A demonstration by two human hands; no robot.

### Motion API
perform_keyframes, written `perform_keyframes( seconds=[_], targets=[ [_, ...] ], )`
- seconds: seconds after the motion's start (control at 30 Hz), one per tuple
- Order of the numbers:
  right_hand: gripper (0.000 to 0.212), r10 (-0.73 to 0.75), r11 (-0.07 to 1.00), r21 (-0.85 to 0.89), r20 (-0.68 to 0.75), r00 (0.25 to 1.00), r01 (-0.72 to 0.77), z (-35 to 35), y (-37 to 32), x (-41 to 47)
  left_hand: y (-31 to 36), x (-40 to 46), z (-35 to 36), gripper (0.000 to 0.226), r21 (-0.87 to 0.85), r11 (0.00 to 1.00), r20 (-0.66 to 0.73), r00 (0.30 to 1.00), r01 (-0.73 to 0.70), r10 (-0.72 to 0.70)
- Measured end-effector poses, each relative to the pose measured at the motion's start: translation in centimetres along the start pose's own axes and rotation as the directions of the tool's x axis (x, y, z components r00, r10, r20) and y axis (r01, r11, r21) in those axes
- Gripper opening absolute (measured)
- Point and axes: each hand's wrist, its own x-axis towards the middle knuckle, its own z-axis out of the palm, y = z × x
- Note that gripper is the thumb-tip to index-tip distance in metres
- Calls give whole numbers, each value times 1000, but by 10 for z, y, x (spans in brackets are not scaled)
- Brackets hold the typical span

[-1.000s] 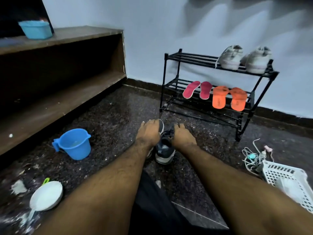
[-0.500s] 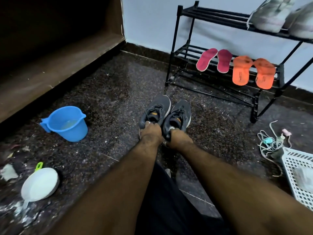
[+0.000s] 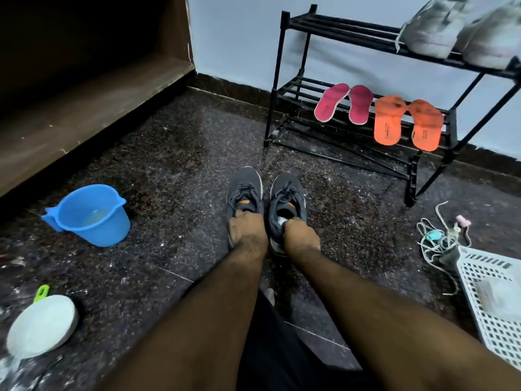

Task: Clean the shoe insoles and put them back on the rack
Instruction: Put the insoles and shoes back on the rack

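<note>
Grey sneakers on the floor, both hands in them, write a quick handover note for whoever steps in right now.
Left hand grips the heel opening of the left grey sneaker; right hand grips the right grey sneaker the same way. Both shoes stand on the floor in front of the rack.
Done: pink insoles and orange insoles lie on the rack's middle shelf.
Left: pull out the grey pair's insoles, clean them, probably using the blue bucket with water, and rack them.

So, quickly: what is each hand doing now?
Left hand: fingers grip the left grey shoe at its opening.
Right hand: fingers grip the right grey shoe likewise.
</note>
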Motion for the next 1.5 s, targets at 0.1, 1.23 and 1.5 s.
perform_keyframes(
  seconds=[0.1,1.23,1.5],
  targets=[
    [21,-8,1000,7,-95,995,9,-11,4,-7,11,-10,-2,28,-22,999,-74,997,-35,33],
    [24,-263,957,-106,-710,653,270,-325,57,-57,74,-17,-312,23,-74,916,-687,686,-394,240],
    [28,-257,957,-95,-720,645,275,-357,55,2,101,23,-342,15,-171,873,-705,675,-457,215]
  ],
)
